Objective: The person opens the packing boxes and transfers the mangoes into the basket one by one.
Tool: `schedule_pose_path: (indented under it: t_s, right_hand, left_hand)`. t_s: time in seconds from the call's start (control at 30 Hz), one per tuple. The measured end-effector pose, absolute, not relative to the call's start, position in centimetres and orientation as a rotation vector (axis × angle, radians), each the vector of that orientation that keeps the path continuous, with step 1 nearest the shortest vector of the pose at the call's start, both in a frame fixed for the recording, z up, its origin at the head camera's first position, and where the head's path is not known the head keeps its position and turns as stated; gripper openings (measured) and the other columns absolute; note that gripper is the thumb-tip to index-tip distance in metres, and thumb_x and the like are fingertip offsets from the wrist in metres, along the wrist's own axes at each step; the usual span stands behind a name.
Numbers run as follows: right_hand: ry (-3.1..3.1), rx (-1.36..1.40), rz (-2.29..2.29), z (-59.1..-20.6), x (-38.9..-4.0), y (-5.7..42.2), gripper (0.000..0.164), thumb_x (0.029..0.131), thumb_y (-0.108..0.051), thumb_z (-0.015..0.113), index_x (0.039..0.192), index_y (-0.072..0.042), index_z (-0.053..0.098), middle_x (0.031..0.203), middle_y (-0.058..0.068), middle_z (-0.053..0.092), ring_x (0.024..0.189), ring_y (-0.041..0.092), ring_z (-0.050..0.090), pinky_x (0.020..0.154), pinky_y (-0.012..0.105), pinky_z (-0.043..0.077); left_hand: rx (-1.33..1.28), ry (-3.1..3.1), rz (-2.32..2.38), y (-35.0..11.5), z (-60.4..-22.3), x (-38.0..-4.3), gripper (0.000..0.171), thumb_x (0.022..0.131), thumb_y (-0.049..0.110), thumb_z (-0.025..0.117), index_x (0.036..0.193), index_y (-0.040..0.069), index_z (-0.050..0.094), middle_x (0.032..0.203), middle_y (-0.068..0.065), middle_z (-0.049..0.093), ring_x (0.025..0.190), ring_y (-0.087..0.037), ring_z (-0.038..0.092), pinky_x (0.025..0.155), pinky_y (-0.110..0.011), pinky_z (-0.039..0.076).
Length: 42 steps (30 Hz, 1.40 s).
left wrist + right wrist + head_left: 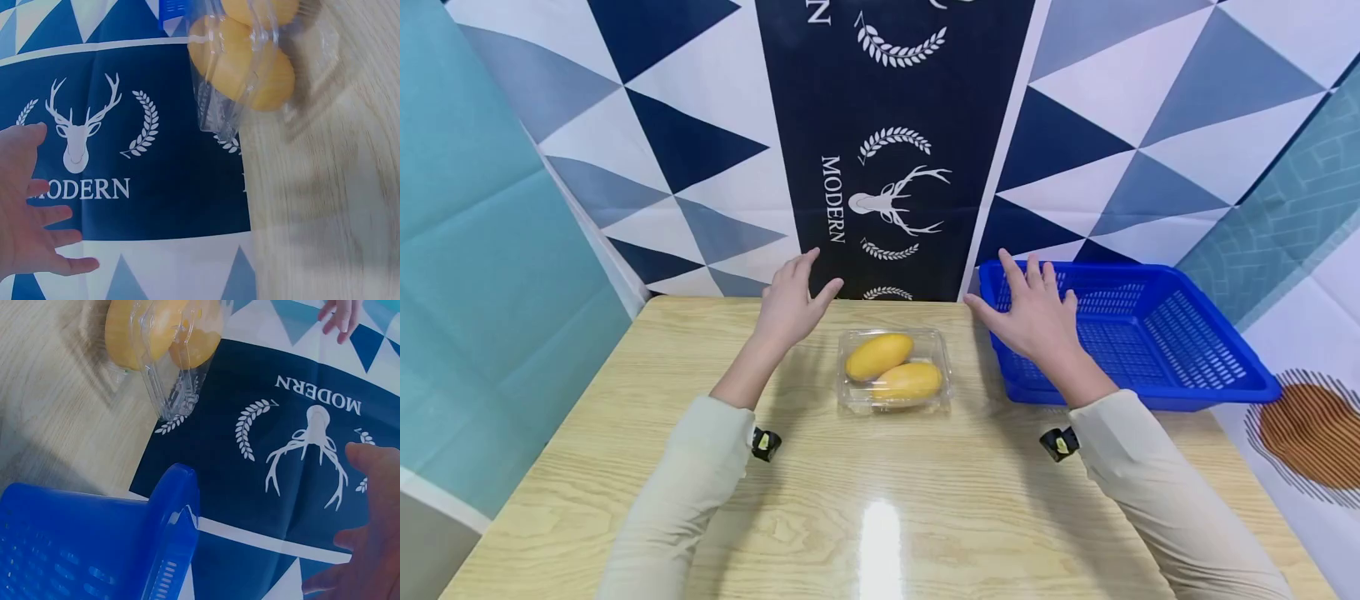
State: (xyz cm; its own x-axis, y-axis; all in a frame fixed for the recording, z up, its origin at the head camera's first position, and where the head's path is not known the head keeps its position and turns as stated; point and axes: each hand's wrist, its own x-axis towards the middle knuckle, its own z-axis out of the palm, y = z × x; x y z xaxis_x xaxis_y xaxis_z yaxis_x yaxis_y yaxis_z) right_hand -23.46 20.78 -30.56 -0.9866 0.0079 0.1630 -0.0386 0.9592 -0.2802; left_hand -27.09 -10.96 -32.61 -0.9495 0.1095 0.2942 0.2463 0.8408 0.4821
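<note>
A clear plastic box (895, 402) with two yellow mangoes (880, 357) in it sits on the wooden table between my hands. My left hand (790, 300) is raised to the left of the box, fingers spread and holding nothing. On the other side my right hand (1033, 312) hovers with spread fingers, overlapping the near left part of a blue plastic basket (1195, 333) in the head view. In the left wrist view the box (219, 81) lies apart from the left hand (31, 206). The right wrist view has the right hand (369, 531) away from the box (165, 375).
The blue basket, with slotted walls, stands at the table's back right and reaches past its edge. A patterned cloth (895, 100) with a deer print hangs right behind the table (820, 500). Teal cloth (512, 250) hangs at the left.
</note>
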Motion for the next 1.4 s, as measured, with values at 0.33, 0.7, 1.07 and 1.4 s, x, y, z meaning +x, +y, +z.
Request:
schedule_pose_path:
  t_s: [0.33,0.7,1.07,1.4]
  right_hand:
    - [-2.896,0.061,0.418,-30.8,-23.3,21.0,0.091,0.082,-0.075,0.038,0.151,-0.021,0.016,0.151,0.025,0.02,0.137,0.047,0.021,0.103,0.072,0.018]
    - [-2.821,0.121,0.514,-31.5,-23.3,20.9,0.08,0.086,-0.065,0.046,0.143,-0.01,0.035,0.146,0.021,0.036,0.133,0.043,0.032,0.105,0.063,0.029]
    - [-2.857,0.135,0.57,-31.7,-22.9,21.0,0.08,0.086,-0.064,0.047,0.143,-0.007,0.036,0.145,0.022,0.037,0.133,0.043,0.031,0.108,0.06,0.029]
    - [-2.856,0.232,0.697,-32.3,-23.1,20.7,0.076,0.088,-0.06,0.049,0.141,-0.006,0.038,0.144,0.021,0.039,0.133,0.041,0.033,0.109,0.057,0.029]
  left_hand:
    - [-0.282,-2.739,-0.958,-11.4,-33.1,-27.3,0.066,0.094,0.049,0.048,0.145,0.01,0.032,0.143,-0.017,0.041,0.133,-0.034,0.037,0.109,-0.052,0.032]
    - [-0.259,-2.712,-1.142,-12.2,-33.8,-27.0,0.059,0.094,0.045,0.052,0.138,0.006,0.043,0.134,-0.017,0.049,0.12,-0.034,0.05,0.103,-0.046,0.042]
    - [-0.241,-2.704,-1.295,-12.1,-34.6,-27.1,0.055,0.091,0.04,0.059,0.131,0.005,0.048,0.125,-0.017,0.057,0.111,-0.033,0.057,0.096,-0.044,0.048]
    - [-0.203,-2.666,-1.418,-12.5,-35.6,-26.9,0.046,0.089,0.031,0.062,0.126,0.005,0.053,0.118,-0.016,0.061,0.107,-0.031,0.059,0.091,-0.042,0.051]
